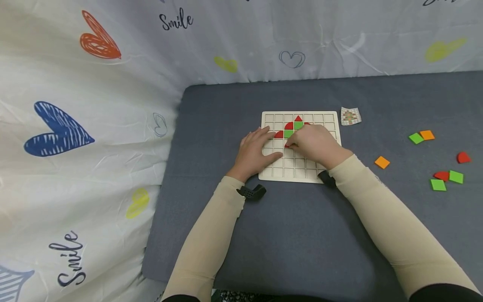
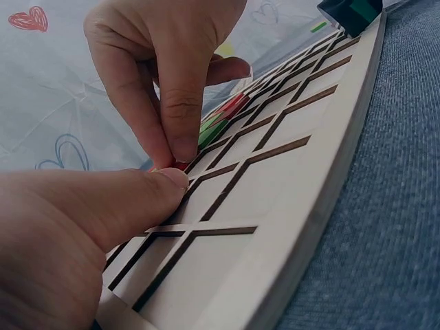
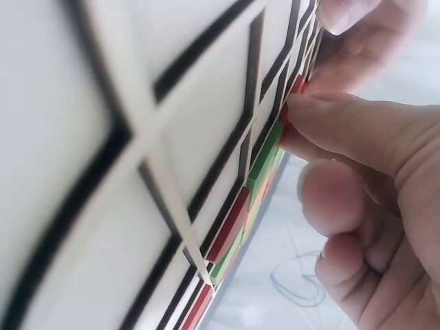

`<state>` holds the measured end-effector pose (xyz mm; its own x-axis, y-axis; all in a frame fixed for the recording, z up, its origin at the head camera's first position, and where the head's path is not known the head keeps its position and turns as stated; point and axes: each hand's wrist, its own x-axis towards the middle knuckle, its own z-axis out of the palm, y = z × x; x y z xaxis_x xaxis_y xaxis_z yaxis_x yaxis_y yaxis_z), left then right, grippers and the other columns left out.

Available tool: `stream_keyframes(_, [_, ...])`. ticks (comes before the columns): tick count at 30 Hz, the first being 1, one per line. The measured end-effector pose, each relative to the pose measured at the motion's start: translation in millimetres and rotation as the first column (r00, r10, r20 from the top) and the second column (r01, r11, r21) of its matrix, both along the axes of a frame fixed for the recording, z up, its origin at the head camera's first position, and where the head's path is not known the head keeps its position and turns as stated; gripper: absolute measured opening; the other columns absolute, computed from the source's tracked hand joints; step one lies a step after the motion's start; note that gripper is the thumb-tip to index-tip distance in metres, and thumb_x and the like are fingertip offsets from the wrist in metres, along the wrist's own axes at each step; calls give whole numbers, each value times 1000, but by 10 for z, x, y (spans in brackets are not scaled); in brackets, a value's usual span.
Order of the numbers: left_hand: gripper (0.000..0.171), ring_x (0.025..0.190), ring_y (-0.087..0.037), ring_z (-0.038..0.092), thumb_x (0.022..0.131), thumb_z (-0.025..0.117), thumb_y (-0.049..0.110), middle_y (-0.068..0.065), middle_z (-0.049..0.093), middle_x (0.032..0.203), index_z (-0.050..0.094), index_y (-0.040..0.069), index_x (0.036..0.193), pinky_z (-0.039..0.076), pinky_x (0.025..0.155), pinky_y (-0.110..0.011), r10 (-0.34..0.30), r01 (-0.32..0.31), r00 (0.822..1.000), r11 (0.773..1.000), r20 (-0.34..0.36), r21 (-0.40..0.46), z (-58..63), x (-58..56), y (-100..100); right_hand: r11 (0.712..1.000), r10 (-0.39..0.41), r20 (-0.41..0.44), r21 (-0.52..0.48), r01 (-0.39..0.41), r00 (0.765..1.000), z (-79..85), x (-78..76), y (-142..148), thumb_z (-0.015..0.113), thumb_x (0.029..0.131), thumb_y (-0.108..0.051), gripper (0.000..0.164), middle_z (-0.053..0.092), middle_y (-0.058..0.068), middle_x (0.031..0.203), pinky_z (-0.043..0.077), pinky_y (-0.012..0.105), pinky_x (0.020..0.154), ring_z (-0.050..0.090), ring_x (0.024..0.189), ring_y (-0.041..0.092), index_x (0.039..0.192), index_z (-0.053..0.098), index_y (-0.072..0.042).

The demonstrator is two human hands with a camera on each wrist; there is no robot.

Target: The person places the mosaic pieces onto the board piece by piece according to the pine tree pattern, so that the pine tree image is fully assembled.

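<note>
A pale wooden grid board [image 1: 290, 174] lies on the grey table. Coloured tiles sit in its upper cells, among them a red triangle [image 1: 298, 118], a green square [image 1: 288, 134] and a red curved-edge tile [image 1: 279, 134]. My right hand [image 1: 318, 144] covers part of the board and pinches a small red tile [image 1: 286, 146] between thumb and finger at a cell. Across the board's left side my left hand [image 1: 256, 152] rests with spread fingers. The left wrist view shows its thumb [image 2: 137, 199] close beside the right fingertips. The red tile is mostly hidden.
A small pattern card [image 1: 351, 116] lies off the board's upper right corner. Farther right are several loose tiles: an orange one [image 1: 382, 162], a green one [image 1: 416, 138], a red one [image 1: 463, 157] and others. A printed white cloth [image 1: 132, 84] hangs along the left and back.
</note>
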<state>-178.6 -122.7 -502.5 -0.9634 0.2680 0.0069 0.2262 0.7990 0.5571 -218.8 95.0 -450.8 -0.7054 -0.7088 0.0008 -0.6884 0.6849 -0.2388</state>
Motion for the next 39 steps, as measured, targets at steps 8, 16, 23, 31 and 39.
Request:
stream_keyframes(8, [67, 160, -23, 27, 96, 75, 49, -1, 39, 168, 56, 22, 154, 18, 130, -48, 6, -6, 1000, 1000, -8, 3, -8, 0, 10, 1000, -4, -28, 4, 4, 1000, -6, 57, 6, 77, 94, -9, 13, 81, 5, 93, 62, 49, 64, 75, 78, 25, 101, 86, -16])
stream_keyframes(16, [67, 160, -23, 27, 96, 75, 49, -1, 39, 168, 56, 22, 153, 18, 130, -49, 5, -5, 1000, 1000, -1, 4, -7, 0, 10, 999, -44, 43, 23, 43, 998, 20, 99, 41, 74, 96, -12, 17, 80, 5, 96, 61, 49, 65, 74, 79, 25, 108, 85, -16])
stream_keyframes(23, [66, 160, -23, 27, 96, 75, 49, -1, 39, 168, 57, 21, 153, 18, 130, -48, 12, -12, 1000, 1000, -10, -10, -13, -6, 17, 997, -78, 100, -1, 78, 992, 65, 142, 78, 77, 95, -15, 17, 81, 5, 102, 62, 48, 72, 74, 83, 23, 111, 85, -15])
stream_keyframes(31, [66, 160, -22, 27, 96, 75, 50, -1, 40, 168, 57, 22, 153, 16, 131, -46, 9, -9, 1000, 1000, 1, -3, -10, -2, 15, 997, -70, 149, -29, 75, 986, 104, 219, 180, 73, 97, -13, 15, 80, 4, 100, 61, 47, 79, 71, 82, 21, 108, 83, -13])
stream_keyframes(39, [65, 160, -21, 26, 95, 75, 50, 0, 39, 168, 58, 22, 152, 16, 131, -44, 9, -9, 1000, 1000, 1, 4, -12, -11, 5, 991, -104, 189, -67, 119, 977, 157, 258, 403, 74, 97, -15, 21, 78, 10, 114, 58, 54, 93, 73, 105, 29, 116, 81, -7])
